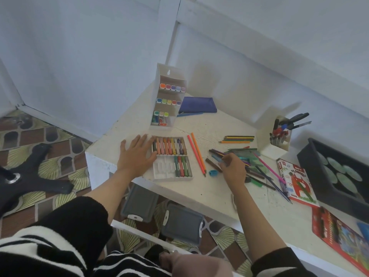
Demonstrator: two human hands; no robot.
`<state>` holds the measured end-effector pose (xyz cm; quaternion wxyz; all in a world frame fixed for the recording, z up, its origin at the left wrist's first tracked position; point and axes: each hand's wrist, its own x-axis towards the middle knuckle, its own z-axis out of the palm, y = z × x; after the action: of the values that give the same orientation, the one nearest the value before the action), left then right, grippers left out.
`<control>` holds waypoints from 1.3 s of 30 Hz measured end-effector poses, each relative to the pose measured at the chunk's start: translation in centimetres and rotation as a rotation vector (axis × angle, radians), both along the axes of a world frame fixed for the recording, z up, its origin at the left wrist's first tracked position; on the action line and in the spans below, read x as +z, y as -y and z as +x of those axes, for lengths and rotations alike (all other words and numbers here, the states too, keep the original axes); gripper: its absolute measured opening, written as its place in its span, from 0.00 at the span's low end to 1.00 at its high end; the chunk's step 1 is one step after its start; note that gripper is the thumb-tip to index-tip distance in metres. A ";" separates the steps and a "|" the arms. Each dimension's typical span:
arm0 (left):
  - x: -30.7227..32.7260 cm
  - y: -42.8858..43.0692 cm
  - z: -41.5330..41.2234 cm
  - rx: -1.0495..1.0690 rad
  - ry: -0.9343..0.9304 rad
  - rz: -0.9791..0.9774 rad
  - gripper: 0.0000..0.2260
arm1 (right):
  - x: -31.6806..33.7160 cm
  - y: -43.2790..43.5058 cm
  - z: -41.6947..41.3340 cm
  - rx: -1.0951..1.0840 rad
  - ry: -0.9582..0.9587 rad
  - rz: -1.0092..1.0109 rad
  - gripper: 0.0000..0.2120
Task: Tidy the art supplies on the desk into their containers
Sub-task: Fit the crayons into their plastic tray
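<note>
White desk (199,190) by pale walls (79,56); tray (162,169) half-filled with crayons (169,146); left hand (136,156) lies flat, right hand (233,169) pinches pencils (217,152).

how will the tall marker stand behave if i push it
The marker stand is tall and narrow with markers filling its upper tiers, so a high push would probably tip it. It looks like thin plastic, so likely light; a low push may just slide it.
</note>
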<state>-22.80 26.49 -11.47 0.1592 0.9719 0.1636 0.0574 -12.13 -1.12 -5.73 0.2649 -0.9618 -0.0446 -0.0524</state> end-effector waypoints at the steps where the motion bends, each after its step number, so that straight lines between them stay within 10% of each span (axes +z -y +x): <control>1: 0.0 0.0 0.0 0.001 0.002 0.000 0.26 | 0.2 -0.1 -0.2 0.026 0.014 0.096 0.08; 10: 0.1 0.1 -0.1 0.008 0.015 -0.014 0.25 | 1.1 -3.7 -3.2 0.064 -0.236 0.833 0.11; 24: -0.1 0.1 0.1 0.010 0.031 -0.028 0.25 | -2.4 -11.0 -5.0 0.453 -0.031 -0.020 0.19; 39: -0.1 0.0 0.2 0.005 0.018 -0.009 0.25 | -4.2 -9.3 -5.5 0.473 0.084 0.184 0.08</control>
<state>-22.63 26.45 -11.52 0.1648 0.9702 0.1648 0.0660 -17.59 8.16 -9.91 0.3542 -0.8934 -0.2745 -0.0324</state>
